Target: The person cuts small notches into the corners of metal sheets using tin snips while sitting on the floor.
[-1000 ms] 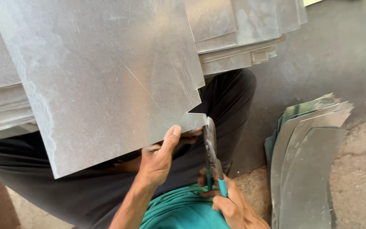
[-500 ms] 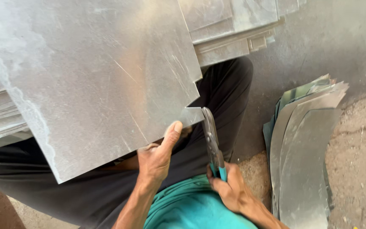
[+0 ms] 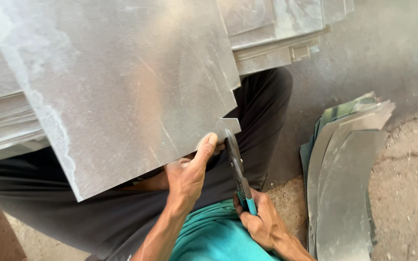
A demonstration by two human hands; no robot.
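**Metal sheet held at its corner while tin snips are set against the edge**

A large grey metal sheet (image 3: 117,92) is held up in front of the person, tilted, and most of the upper left part of the view is covered by it. Its lower right corner is gripped by the left hand (image 3: 189,171): the thumb is laid flat on the upper face of the sheet, close to the edge, and the other fingers are hidden under it. A small notch is seen in the sheet just beside the thumb, where a narrow tab of metal stands out at the corner.

The tin snips (image 3: 235,166) are held by the right hand (image 3: 262,222), which is closed around the teal handles. The dark blades are pointed upward and their tips are placed at the notch, touching the edge of the sheet. Whether the blades are open or shut cannot be told.

Behind the held sheet, a stack of flat metal sheets (image 3: 276,34) is seen at the top of the view. At the right, a pile of curved metal offcuts (image 3: 344,183) is lying on the concrete floor (image 3: 407,193), well apart from the hands. Dark trousers (image 3: 262,111) and a teal shirt (image 3: 209,237) of the person are visible below the sheet.
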